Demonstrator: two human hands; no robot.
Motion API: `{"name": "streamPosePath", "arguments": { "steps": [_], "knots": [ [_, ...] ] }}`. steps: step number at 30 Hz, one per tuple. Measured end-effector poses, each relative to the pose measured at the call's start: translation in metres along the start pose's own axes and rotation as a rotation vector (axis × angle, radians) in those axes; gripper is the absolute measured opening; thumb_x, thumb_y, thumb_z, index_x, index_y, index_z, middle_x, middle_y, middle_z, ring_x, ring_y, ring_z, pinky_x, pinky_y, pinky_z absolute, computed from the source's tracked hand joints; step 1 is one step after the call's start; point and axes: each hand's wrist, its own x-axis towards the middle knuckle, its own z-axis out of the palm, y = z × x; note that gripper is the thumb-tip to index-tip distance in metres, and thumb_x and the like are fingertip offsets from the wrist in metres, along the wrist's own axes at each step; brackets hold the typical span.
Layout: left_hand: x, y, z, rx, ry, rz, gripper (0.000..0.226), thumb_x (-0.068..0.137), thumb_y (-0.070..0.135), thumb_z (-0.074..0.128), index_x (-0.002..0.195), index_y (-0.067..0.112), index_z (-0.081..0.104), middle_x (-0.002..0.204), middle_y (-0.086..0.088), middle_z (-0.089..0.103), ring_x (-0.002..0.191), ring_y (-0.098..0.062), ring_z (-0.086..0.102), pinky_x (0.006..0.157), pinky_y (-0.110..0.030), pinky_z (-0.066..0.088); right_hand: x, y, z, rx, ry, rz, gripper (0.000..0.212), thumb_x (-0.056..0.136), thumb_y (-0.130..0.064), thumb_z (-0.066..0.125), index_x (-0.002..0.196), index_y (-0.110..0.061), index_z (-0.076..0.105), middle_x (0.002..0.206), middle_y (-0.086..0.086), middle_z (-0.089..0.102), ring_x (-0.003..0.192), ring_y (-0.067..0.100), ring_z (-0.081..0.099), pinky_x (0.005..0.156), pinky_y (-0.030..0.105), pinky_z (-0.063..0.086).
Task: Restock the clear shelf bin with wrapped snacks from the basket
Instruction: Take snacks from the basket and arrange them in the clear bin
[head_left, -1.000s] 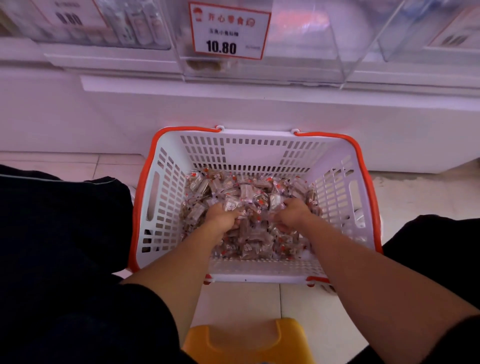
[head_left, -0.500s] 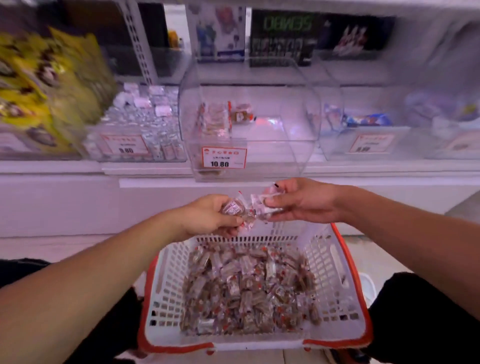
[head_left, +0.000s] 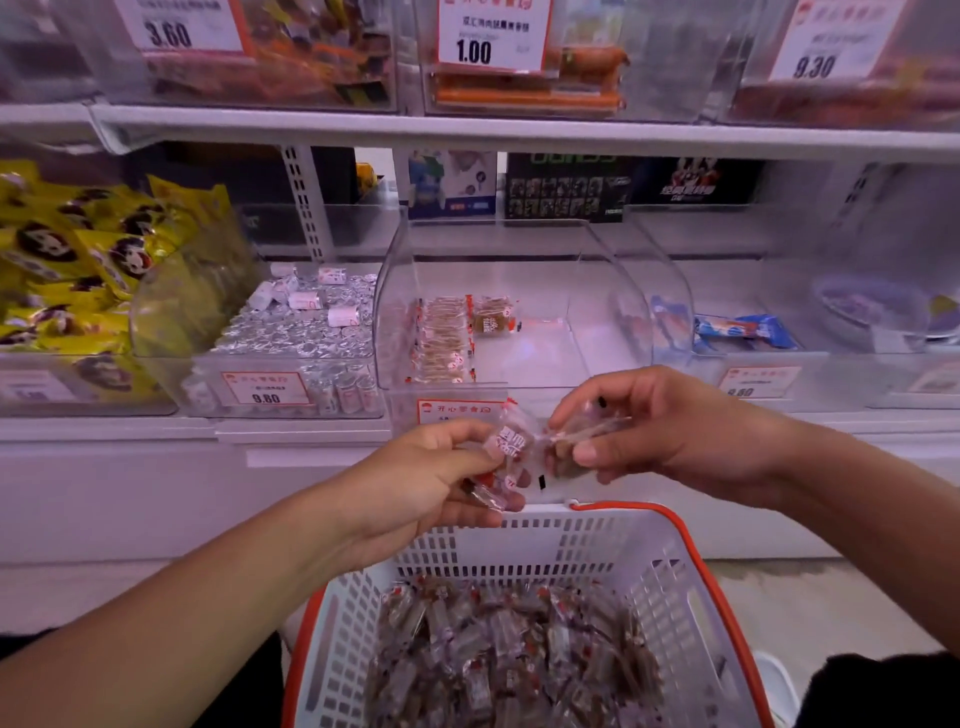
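both hands have risen a little since half a second ago and now sit just in front of the price label at the bin's lower front edge, with more of the shelf above in view. left hand (head_left: 441, 478) has its fingers curled around a small bunch of wrapped snacks (head_left: 506, 457), gripping them against the palm; the clear wrappers show red and white print and brown contents. right hand (head_left: 670, 431) pinches another wrapped snack (head_left: 582, 436) between thumb and fingers, its long axis lying roughly level and running left to right, one end pointing toward the left hand's bunch. the two bunches are touching or nearly so; which cannot be told.

directly behind the hands stands the clear shelf bin (head_left: 597, 291), on the middle shelf. inside it, a few of the same snacks (head_left: 447, 338) are lined up along the left side in a row running front to back, each lying crosswise, with one more packet just to their right near the back.

below the hands, on the floor, is the white basket (head_left: 691, 597) with an orange rim, holding a loose heap of wrapped snacks (head_left: 509, 654) lying at all angles.

left of the clear bin is a bin of silver foil pieces (head_left: 301, 327), and further left yellow packets (head_left: 78, 260). to the right is a blue wrapped packet (head_left: 748, 330). price tags hang along the upper shelf.
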Motion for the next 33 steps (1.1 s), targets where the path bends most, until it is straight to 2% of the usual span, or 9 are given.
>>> {"name": "streamPosePath", "arguments": {
  "steps": [4, 8, 13, 16, 20, 24, 26, 29, 33],
  "knots": [
    [0.002, 0.006, 0.001, 0.005, -0.029, 0.01, 0.012, 0.094, 0.008, 0.06, 0.105, 0.014, 0.059, 0.091, -0.012, 0.072, 0.076, -0.024, 0.073, 0.054, -0.025, 0.055, 0.005, 0.0, 0.005, -0.003, 0.064, -0.09, 0.033, 0.064, 0.0, 0.083, 0.094, -0.01, 0.073, 0.091, 0.022, 0.073, 0.079, 0.027, 0.07, 0.068, 0.028, 0.058],
    [-0.002, 0.016, -0.001, -0.115, -0.204, -0.098, 0.027, 0.088, 0.022, 0.057, 0.112, 0.011, 0.063, 0.107, -0.016, 0.069, 0.084, -0.025, 0.069, 0.063, -0.032, 0.059, 0.009, -0.002, 0.014, -0.142, 0.175, -0.151, 0.054, 0.057, -0.009, 0.089, 0.105, -0.023, 0.071, 0.109, 0.017, 0.067, 0.087, 0.038, 0.071, 0.081, 0.042, 0.061],
    [-0.004, 0.017, 0.004, -0.184, -0.253, -0.148, 0.04, 0.1, 0.02, 0.043, 0.135, 0.006, 0.056, 0.116, -0.019, 0.066, 0.102, -0.034, 0.067, 0.087, -0.044, 0.059, 0.008, 0.006, 0.024, -0.176, 0.153, -0.147, 0.066, 0.067, -0.012, 0.08, 0.129, -0.026, 0.059, 0.117, 0.0, 0.071, 0.111, 0.01, 0.066, 0.095, 0.025, 0.053],
    [-0.004, 0.014, 0.01, -0.225, -0.223, -0.136, 0.037, 0.102, 0.014, 0.042, 0.135, 0.001, 0.053, 0.109, -0.022, 0.068, 0.097, -0.038, 0.069, 0.079, -0.045, 0.061, 0.007, 0.012, 0.032, -0.125, 0.121, -0.127, 0.071, 0.08, 0.006, 0.071, 0.143, -0.016, 0.045, 0.13, -0.004, 0.063, 0.121, 0.002, 0.058, 0.101, 0.018, 0.046],
    [-0.004, 0.015, 0.013, -0.184, -0.186, -0.13, 0.034, 0.102, 0.016, 0.043, 0.13, 0.0, 0.055, 0.1, -0.021, 0.07, 0.089, -0.035, 0.069, 0.068, -0.043, 0.061, 0.004, 0.016, 0.042, -0.186, 0.118, -0.147, 0.07, 0.085, 0.005, 0.068, 0.146, -0.016, 0.041, 0.126, -0.002, 0.067, 0.118, 0.008, 0.062, 0.101, 0.023, 0.048],
    [-0.004, 0.017, 0.014, -0.024, -0.181, -0.116, 0.056, 0.079, 0.011, 0.072, 0.13, 0.0, 0.052, 0.094, -0.02, 0.067, 0.079, -0.027, 0.07, 0.057, -0.034, 0.056, 0.004, 0.016, 0.041, -0.262, 0.184, -0.153, 0.073, 0.077, -0.005, 0.081, 0.141, -0.02, 0.049, 0.122, -0.006, 0.066, 0.113, 0.005, 0.062, 0.096, 0.032, 0.054],
    [-0.003, 0.018, 0.016, 0.055, -0.131, -0.112, 0.072, 0.062, 0.001, 0.068, 0.13, 0.008, 0.046, 0.088, -0.019, 0.069, 0.07, -0.025, 0.071, 0.05, -0.029, 0.052, 0.005, 0.014, 0.037, -0.241, 0.201, -0.136, 0.07, 0.069, -0.002, 0.086, 0.131, -0.017, 0.058, 0.112, 0.003, 0.067, 0.101, 0.008, 0.064, 0.088, 0.038, 0.058],
    [0.0, 0.021, 0.018, 0.162, -0.074, -0.093, 0.073, 0.06, -0.001, 0.064, 0.128, 0.018, 0.043, 0.086, -0.016, 0.072, 0.067, -0.026, 0.07, 0.045, -0.025, 0.047, 0.003, 0.007, 0.031, -0.203, 0.076, -0.12, 0.05, 0.069, 0.003, 0.085, 0.113, -0.01, 0.066, 0.103, 0.017, 0.071, 0.092, 0.028, 0.066, 0.092, 0.047, 0.054],
    [-0.002, 0.035, 0.018, 0.16, -0.068, -0.037, 0.069, 0.069, 0.004, 0.079, 0.126, 0.019, 0.042, 0.088, -0.016, 0.071, 0.065, -0.022, 0.069, 0.044, -0.025, 0.048, 0.008, -0.005, 0.022, -0.201, 0.038, -0.162, 0.042, 0.067, 0.002, 0.085, 0.105, -0.006, 0.067, 0.093, 0.008, 0.073, 0.086, 0.013, 0.067, 0.083, 0.027, 0.056]
  ]
}}
